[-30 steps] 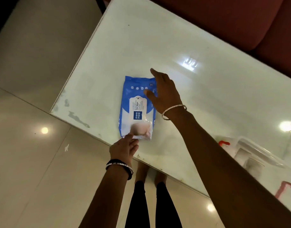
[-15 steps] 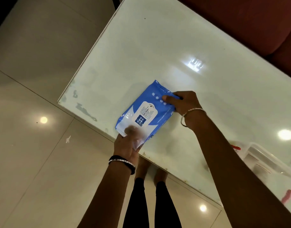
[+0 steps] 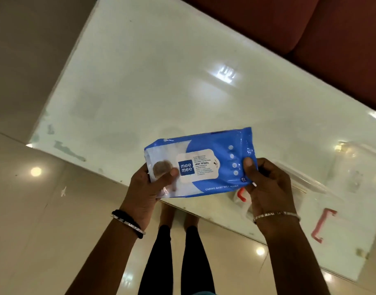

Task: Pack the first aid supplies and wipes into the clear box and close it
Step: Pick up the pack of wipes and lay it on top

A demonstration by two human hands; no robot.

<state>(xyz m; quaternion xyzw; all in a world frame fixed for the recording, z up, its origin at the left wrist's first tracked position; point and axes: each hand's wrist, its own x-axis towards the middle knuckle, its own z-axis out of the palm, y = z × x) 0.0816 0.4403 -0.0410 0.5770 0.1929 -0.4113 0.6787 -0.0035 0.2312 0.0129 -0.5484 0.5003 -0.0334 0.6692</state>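
A blue and white pack of wet wipes [image 3: 206, 158] is held lengthwise above the near edge of the glass table [image 3: 161, 81]. My left hand [image 3: 148, 188] grips its left end, thumb on the front. My right hand [image 3: 265, 184] pinches its right end. The clear box [image 3: 323, 188] with red clips stands on the table at the right, just behind my right hand; what it holds is too blurred to tell.
A dark red sofa [image 3: 310, 28] runs along the far side of the table. Glossy floor tiles [image 3: 33, 231] lie to the left and below, and my legs show under the table edge.
The wipes pack lay flat on the table a second ago. Both hands took hold of it, lifted it and turned it sideways, moving it toward me and to the right.
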